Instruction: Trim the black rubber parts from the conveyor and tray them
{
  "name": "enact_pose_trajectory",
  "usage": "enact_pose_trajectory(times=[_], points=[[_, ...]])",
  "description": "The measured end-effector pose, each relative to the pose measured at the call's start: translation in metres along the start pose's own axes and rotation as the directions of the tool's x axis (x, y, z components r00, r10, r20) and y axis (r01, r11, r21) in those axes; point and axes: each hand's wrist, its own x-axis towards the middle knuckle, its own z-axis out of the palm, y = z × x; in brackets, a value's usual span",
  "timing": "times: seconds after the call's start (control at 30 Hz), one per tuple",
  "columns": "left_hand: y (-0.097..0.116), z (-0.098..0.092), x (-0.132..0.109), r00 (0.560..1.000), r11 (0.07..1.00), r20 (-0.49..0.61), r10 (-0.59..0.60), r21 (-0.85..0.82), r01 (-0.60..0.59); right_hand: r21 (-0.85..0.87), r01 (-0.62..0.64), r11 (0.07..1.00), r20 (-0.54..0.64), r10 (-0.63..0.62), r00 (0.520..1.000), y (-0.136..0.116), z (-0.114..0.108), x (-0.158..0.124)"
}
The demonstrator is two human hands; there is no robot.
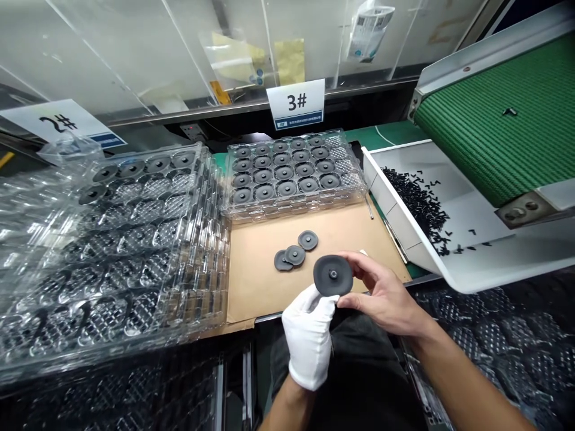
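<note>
Between both hands is a dark grey rounded-square disc (326,281) with a small raised hub at its centre. My left hand (309,335), in a white glove, pinches its lower left edge. The bare fingers of my right hand (381,293) grip its right edge, thumb at the front. Beyond them, three similar discs lie on the brown cardboard (251,293): two overlap, and a third disc (308,240) sits just behind them. Farther back, a clear plastic tray (294,206) holds rows of such discs, with bare pockets along its right side.
Stacked clear trays (148,239) stand at the left. On the right, a white bin (404,230) holds many small black parts below a green conveyor belt (507,114). Paper signs (296,103) line the back ledge. A thin metal rod (369,208) lies beside the central tray.
</note>
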Motion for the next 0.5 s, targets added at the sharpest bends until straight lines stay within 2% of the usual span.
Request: enact_pose_trajectory(times=[0.13, 0.27, 0.5], points=[[-0.001, 0.001, -0.005, 1.0, 0.998, -0.027, -0.011, -0.069, 0.009, 0.009, -0.038, 0.999, -0.01, 0.038, 0.999, 0.0, 0.0, -0.003], [-0.002, -0.002, -0.009, 0.998, 0.998, -0.07, -0.005, -0.066, 0.001, -0.001, -0.012, 1.0, -0.018, 0.012, 1.0, -0.003, -0.001, -0.003], [0.003, -0.005, -0.011, 0.998, 0.999, -0.034, 0.043, -0.013, -0.044, -0.068, 0.056, 0.996, -0.005, -0.057, 0.998, -0.018, -0.005, 0.0]])
